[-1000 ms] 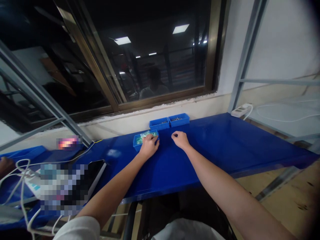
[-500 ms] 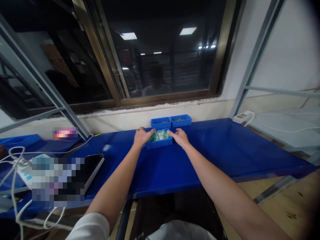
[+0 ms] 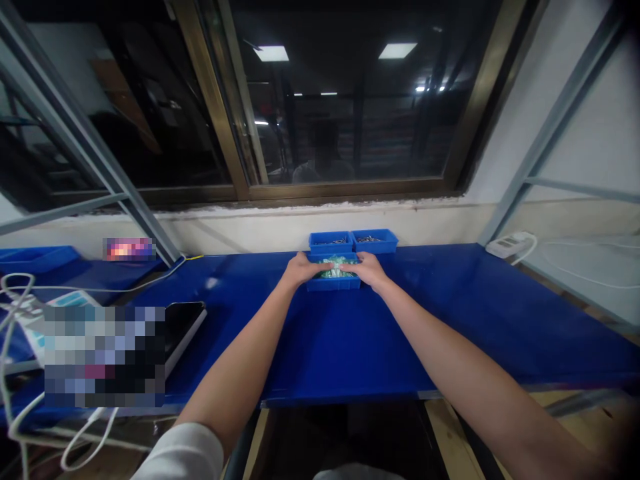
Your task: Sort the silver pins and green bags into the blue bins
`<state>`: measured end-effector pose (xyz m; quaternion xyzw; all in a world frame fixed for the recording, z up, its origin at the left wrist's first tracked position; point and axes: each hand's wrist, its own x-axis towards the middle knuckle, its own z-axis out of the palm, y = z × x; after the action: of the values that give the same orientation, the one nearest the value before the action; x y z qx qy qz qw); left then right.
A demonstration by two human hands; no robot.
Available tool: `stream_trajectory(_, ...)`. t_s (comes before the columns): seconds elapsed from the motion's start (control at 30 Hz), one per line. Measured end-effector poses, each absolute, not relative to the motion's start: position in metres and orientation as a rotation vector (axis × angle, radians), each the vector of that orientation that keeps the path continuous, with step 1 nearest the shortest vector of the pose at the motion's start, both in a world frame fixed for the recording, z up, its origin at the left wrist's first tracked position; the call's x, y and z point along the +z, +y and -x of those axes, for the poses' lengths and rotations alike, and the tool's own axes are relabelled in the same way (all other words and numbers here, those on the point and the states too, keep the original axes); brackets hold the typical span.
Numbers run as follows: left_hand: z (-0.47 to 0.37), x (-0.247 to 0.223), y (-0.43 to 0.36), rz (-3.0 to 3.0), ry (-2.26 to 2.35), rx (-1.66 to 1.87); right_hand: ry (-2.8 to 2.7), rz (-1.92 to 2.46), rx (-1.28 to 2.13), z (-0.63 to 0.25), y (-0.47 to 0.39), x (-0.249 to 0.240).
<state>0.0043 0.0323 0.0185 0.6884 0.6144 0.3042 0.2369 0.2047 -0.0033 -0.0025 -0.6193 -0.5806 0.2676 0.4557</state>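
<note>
A blue bin (image 3: pixel 333 285) sits between left hand (image 3: pixel 301 270) and right hand (image 3: pixel 371 270), both part-open, thumbs above green pieces (image 3: pixel 336 259); I can't tell whether they grip.

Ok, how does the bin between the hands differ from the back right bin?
The front bin holds green and whitish pieces; the back right bin holds small metallic-looking bits. The left hand and right hand grip the front bin; neither holds the back right bin. Both bins are blue and open-topped.
</note>
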Motion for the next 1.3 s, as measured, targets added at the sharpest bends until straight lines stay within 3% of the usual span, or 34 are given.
stream_trajectory(0.53, -0.017, 0.000, 0.007, -2.186, 1.644, 1.317, -1.496, 1.312, 0.155, -0.206, -0.016, -0.011)
stream_trajectory(1.3, -0.023, -0.004, 0.002, -2.204, 1.570, 1.261, -1.603, 1.402, 0.115, -0.210, -0.017, -0.012)
